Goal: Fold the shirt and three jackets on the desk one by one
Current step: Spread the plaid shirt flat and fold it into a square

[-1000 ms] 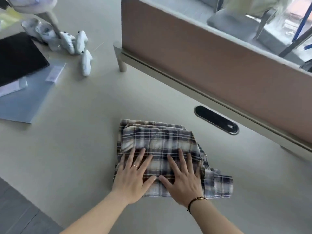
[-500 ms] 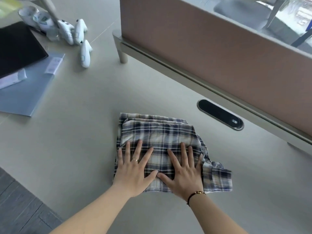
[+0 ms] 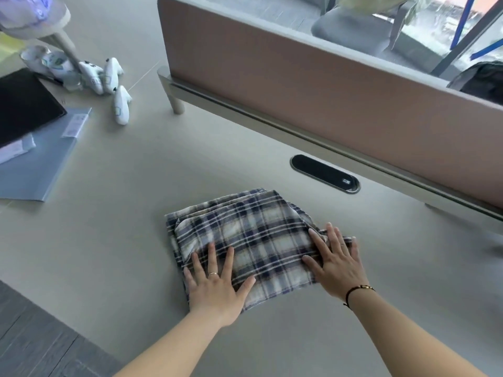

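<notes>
both hands press flat, fingers spread, on the folded plaid shirt [image 3: 245,235]: left hand [image 3: 215,287], right hand [image 3: 337,265]; pale desk [image 3: 114,240] around them, brown partition [image 3: 299,85] beyond the fingertips.

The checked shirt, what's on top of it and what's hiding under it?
Two flat hands press on the checked shirt: the left hand near its front-left corner, the right hand at its right edge. Underneath, only the desk shows around it; anything beneath is covered.
</notes>
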Available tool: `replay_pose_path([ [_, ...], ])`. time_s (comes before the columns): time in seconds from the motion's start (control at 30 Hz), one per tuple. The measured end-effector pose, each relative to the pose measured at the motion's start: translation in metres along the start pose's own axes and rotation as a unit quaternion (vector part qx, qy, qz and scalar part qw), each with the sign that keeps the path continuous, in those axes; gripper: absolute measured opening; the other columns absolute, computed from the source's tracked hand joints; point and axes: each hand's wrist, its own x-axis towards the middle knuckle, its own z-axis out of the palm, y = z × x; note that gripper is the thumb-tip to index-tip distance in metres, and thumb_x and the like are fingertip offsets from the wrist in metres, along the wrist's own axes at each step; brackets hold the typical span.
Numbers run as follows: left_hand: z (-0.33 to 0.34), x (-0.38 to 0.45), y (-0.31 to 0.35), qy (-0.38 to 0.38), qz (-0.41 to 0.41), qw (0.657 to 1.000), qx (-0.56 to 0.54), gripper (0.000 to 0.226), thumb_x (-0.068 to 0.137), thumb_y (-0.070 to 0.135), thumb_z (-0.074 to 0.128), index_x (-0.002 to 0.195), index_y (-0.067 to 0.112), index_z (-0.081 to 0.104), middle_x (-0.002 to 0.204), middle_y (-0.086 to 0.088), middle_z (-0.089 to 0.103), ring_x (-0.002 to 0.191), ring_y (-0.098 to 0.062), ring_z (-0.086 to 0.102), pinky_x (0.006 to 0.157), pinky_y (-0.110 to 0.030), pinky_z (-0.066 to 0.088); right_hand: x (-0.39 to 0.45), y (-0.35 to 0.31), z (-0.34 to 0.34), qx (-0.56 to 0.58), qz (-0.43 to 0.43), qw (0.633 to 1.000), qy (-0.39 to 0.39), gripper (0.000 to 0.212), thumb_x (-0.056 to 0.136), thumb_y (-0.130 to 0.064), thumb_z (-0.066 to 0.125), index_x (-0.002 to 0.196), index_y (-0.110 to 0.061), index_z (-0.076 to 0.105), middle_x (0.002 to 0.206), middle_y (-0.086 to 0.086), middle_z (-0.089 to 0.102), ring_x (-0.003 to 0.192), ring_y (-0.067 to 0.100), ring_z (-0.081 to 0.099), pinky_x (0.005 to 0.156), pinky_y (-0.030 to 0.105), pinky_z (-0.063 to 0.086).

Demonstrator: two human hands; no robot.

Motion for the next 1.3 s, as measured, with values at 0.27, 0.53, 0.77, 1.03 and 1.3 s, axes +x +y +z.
replay_pose_path([
  [0.27,-0.012,-0.014,0.004,0.034,-0.018,0.999,-0.026,0.086,0.085,0.085,0.001,0.158,0.041,-0.013,0.169,-0.009,-0.011,0.151,-0.047,0.005,0.122,-0.06,0.005,-0.056,-0.062,-0.002,0.111,0.036,0.991,0.066,0.071,0.099,-0.065,0.031,0.157,-0.042,-0.004,0.165,0.001,-0.026,0.152,0.022,-0.024,0.119,0.045,-0.02],
  [0.53,-0.003,-0.062,0.05,-0.083,0.005,0.991,-0.102,0.089,0.084,0.088,0.01,0.159,0.043,-0.002,0.168,-0.013,0.009,0.147,-0.041,0.026,0.116,-0.053,0.031,-0.107,-0.07,0.017,0.277,0.223,0.934,0.022,0.068,0.094,-0.062,0.046,0.153,-0.038,0.023,0.152,0.007,0.028,0.142,0.027,0.028,0.119,0.041,0.023],
  [0.77,-0.017,-0.033,0.007,0.134,0.031,0.98,-0.145,0.064,0.096,0.057,0.049,0.151,0.031,0.032,0.15,-0.009,0.039,0.135,-0.029,0.038,0.109,-0.042,0.041,-0.086,-0.041,-0.006,0.403,0.172,0.899,-0.001,0.072,0.096,-0.047,0.059,0.155,-0.034,0.02,0.142,0.009,0.045,0.107,0.017,0.056,0.084,0.032,0.046],
  [1.03,-0.043,0.023,-0.031,0.12,-0.002,0.966,-0.231,0.089,0.098,0.055,0.052,0.161,0.02,0.0,0.162,-0.011,0.029,0.149,-0.032,0.027,0.118,-0.047,0.032,-0.087,-0.067,-0.006,0.441,0.176,0.88,0.001,0.072,0.092,-0.04,0.067,0.148,-0.047,0.023,0.12,-0.005,0.033,0.082,0.008,0.06,0.068,0.025,0.055],
  [1.3,-0.053,0.04,-0.012,0.052,0.111,0.96,-0.25,0.082,0.099,0.038,0.061,0.154,0.047,0.001,0.157,-0.011,0.034,0.086,-0.015,0.067,0.07,-0.034,0.056,-0.067,-0.078,-0.003,0.468,0.2,0.86,0.046,0.065,0.092,-0.019,0.07,0.139,-0.048,0.035,0.112,-0.007,0.039,0.077,0.011,0.063,0.056,0.021,0.054],
])
